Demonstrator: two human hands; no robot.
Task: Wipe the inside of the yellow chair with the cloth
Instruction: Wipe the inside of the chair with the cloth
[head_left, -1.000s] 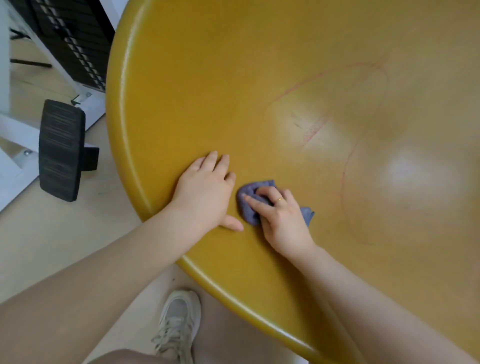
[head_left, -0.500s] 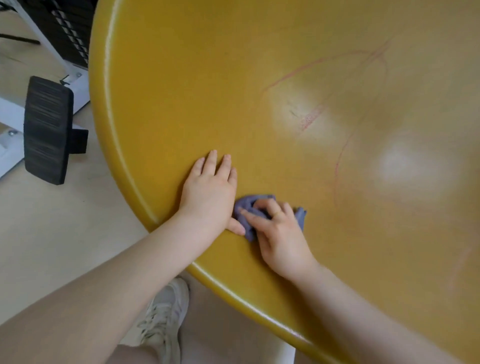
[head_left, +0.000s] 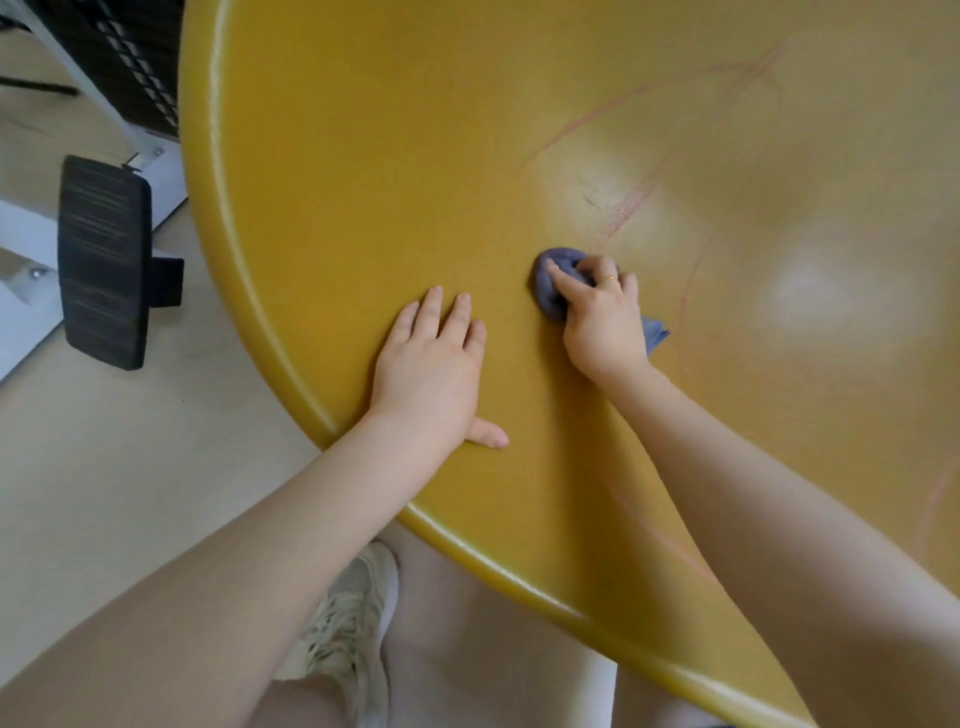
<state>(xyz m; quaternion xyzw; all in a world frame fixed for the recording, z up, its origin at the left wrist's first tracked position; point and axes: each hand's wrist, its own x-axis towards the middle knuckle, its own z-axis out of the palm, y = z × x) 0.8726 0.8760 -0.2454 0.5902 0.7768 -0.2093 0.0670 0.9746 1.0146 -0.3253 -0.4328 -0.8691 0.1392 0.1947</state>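
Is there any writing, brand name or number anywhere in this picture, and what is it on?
None can be read.
The yellow chair carries only reddish scribble lines, no letters.
The cloth in the right hand shows no label.
The shoe shows no legible brand.
The black pad is plain.

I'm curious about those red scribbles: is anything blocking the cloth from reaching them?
Nothing visible. The right hand grips the cloth just below the red marks, with bare yellow chair surface between.
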